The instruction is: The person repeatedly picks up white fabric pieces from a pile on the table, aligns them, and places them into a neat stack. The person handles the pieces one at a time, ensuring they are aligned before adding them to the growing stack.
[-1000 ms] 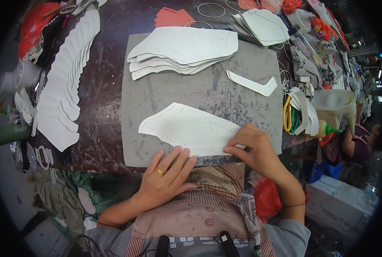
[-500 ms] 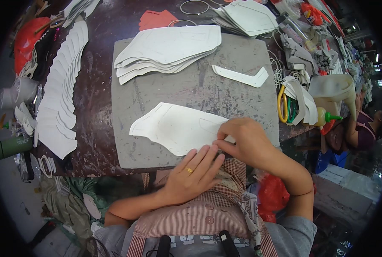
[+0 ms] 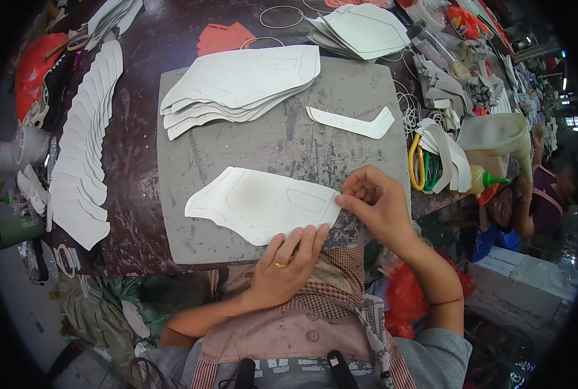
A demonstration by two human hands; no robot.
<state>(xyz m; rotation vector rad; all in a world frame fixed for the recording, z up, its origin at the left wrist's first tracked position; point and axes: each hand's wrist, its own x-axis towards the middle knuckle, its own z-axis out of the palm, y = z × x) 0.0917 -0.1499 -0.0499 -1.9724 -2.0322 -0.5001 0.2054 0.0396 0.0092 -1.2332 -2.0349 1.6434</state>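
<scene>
A white cut piece (image 3: 256, 204) of sheet material with curved edges and faint drawn outlines lies on the near half of a grey board (image 3: 263, 149). My left hand (image 3: 286, 266), a ring on one finger, rests with its fingers laid out along the piece's near right edge. At the right end, the thumb and forefinger of my right hand (image 3: 380, 204) pinch the piece's edge; the other fingers are curled. Farther back on the board sits a stack of similar white pieces (image 3: 243, 74). A narrow angled white strip (image 3: 354, 123) lies right of that stack.
Overlapping white pieces (image 3: 85, 142) form a long row on the dark table at left. Another white stack (image 3: 363, 29) and a red piece (image 3: 221, 39) are at the back. Right of the board stand yellow-handled scissors (image 3: 416, 165), a plastic jug (image 3: 493, 133) and a green-tipped bottle (image 3: 483, 179).
My right hand has moved from above the piece's right end to its outer edge, uncovering the drawn outline there. My left fingers still lie along the near edge. The whole view has shifted slightly.
</scene>
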